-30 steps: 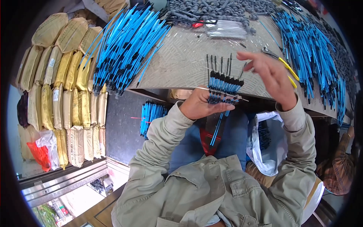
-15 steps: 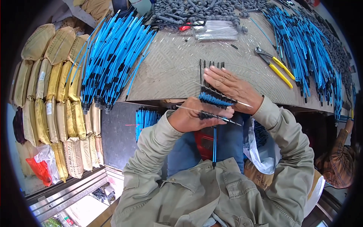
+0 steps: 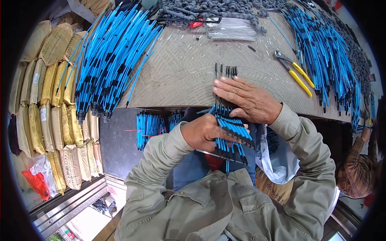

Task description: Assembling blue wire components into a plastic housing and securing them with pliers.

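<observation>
At the table's near edge, my left hand (image 3: 203, 132) is closed around a bunch of thin blue rods with black fittings (image 3: 233, 127). The rods' black tips lie side by side on the table, and the near part of the bunch fans out over my lap. My right hand (image 3: 251, 98) lies flat across the black upper part of the rods, fingers stretched out together and thumb apart. Part of the bunch is hidden under the two hands. Yellow-handled pliers (image 3: 295, 74) rest on the table to the right of my right hand.
Piles of blue rods lie at left (image 3: 114, 56) and right (image 3: 321, 52). Grey fittings (image 3: 217, 10) and a bundle of thin silvery wires (image 3: 231, 31) are at the back. Stacked paper sacks (image 3: 52, 108) stand left. Another person's plaid sleeve (image 3: 356, 172) shows far right.
The near ends of the bunch have swung down toward my lap and fanned out, showing more blue. My left hand has turned slightly with it; my right hand stays nearly in place.
</observation>
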Demonstrator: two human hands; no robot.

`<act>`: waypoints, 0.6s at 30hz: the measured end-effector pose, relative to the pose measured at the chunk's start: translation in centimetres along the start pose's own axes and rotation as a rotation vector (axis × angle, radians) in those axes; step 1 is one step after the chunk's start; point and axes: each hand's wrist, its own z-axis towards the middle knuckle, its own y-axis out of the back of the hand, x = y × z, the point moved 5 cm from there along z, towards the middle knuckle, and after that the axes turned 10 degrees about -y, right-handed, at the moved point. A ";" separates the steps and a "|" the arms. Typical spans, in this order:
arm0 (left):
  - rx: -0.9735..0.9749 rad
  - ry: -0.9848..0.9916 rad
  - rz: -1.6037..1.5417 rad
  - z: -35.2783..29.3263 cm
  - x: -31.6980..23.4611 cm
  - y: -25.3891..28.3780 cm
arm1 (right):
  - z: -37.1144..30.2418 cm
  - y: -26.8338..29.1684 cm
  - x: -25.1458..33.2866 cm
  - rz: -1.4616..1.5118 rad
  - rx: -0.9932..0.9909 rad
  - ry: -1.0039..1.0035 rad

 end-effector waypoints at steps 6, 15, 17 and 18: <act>-0.567 0.552 -0.966 -2.6 2.6 -3.3 | -0.1 -0.4 -0.2 0.015 -0.017 0.009; -0.326 0.137 -0.077 -1.7 1.6 -1.7 | -0.2 0.0 0.1 0.048 -0.106 0.003; -0.211 0.151 -0.028 -1.3 0.9 -1.1 | -0.3 -0.2 -0.4 0.115 -0.153 -0.003; -0.155 0.159 -0.003 -1.1 0.5 -0.7 | -0.3 -0.4 -0.7 0.150 -0.177 -0.005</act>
